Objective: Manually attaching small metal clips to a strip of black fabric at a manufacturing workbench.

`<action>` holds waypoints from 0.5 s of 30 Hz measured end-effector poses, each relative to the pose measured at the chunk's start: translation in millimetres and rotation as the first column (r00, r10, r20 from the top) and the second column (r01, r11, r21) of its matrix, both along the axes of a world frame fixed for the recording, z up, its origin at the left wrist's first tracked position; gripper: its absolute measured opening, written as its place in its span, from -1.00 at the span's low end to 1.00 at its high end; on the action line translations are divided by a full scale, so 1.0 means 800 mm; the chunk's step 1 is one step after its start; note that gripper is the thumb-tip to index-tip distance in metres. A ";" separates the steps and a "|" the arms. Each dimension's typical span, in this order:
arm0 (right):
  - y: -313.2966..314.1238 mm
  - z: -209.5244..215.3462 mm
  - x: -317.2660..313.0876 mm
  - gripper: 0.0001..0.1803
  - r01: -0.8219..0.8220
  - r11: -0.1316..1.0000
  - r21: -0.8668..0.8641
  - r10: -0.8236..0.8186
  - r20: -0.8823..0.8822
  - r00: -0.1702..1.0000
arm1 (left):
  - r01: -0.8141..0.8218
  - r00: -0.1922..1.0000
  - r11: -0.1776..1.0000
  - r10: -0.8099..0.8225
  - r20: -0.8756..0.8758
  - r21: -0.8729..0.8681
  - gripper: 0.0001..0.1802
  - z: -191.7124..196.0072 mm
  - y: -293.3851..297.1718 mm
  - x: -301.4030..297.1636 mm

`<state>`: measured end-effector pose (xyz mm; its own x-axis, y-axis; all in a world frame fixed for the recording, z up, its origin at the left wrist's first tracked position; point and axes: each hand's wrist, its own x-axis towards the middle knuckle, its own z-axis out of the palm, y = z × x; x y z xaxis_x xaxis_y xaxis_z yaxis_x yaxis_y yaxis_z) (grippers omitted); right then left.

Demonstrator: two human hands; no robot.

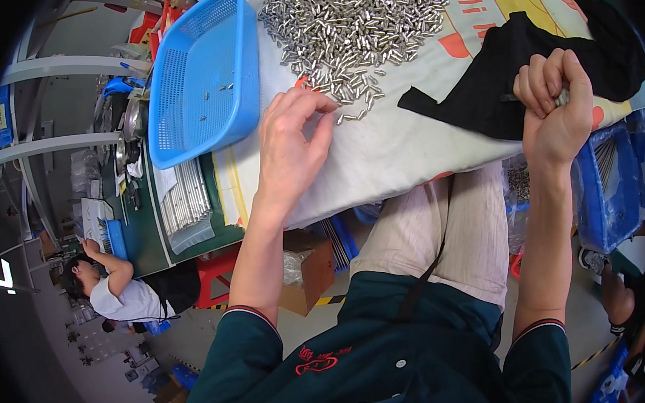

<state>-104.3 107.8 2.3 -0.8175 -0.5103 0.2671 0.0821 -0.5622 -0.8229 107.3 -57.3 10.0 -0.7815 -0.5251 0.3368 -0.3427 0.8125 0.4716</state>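
A heap of small shiny metal pins [352,22] lies on a white cloth [395,146] spread over the table. My left hand [291,142] rests at the heap's near edge, its fingertips pinching at loose pins there. My right hand [553,106] is raised in a fist to the right, closed around a bunch of metal pins whose tips show between the fingers. A black cloth [499,71] lies under and behind that hand.
A blue plastic basket [203,78] holding a few pins stands left of the heap. Bundles of metal rods [186,202] lie below it on a green bench. Blue bins [620,179] sit at the right. Another person [115,287] works at lower left.
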 end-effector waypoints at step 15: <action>0.001 0.001 0.000 -0.63 -0.001 1.000 -0.013 0.001 0.011 1.000 | 0.011 0.997 0.999 -0.007 0.083 -0.042 -0.94 -0.006 -0.017 -0.008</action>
<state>-104.1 108.8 2.9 -0.8199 -0.5076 0.2648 0.0914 -0.5727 -0.8147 100.5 -71.2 5.1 -0.8123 -0.5045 0.2925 -0.3718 0.8345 0.4066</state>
